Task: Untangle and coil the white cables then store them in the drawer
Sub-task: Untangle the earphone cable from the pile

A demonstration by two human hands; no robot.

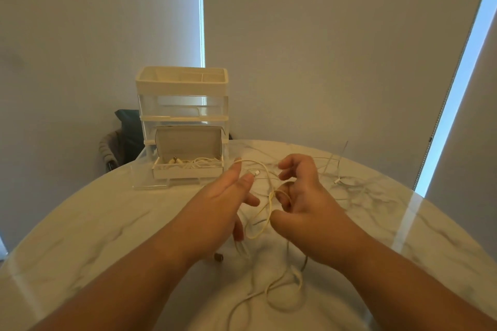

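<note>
Above the table, a white cable (265, 219) hangs in a loop between my hands. It runs over the fingertips of my left hand (223, 201), whose fingers are straight, and its connector (256, 172) sticks out just past them. My right hand (306, 196) has curled fingers that pinch the same cable where its strands cross. More loose white cable (285, 287) trails on the table below my wrists, and another cable (337, 181) lies to the right. The bottom drawer (188, 172) of the clear organizer (183, 83) stands open, with coiled cables (195, 162) inside.
The round marble table (102, 223) carries the organizer at its far left side. A small dark connector (219, 257) lies under my left wrist. A chair with dark cloth (121, 140) stands behind the table. Window blinds fill the background.
</note>
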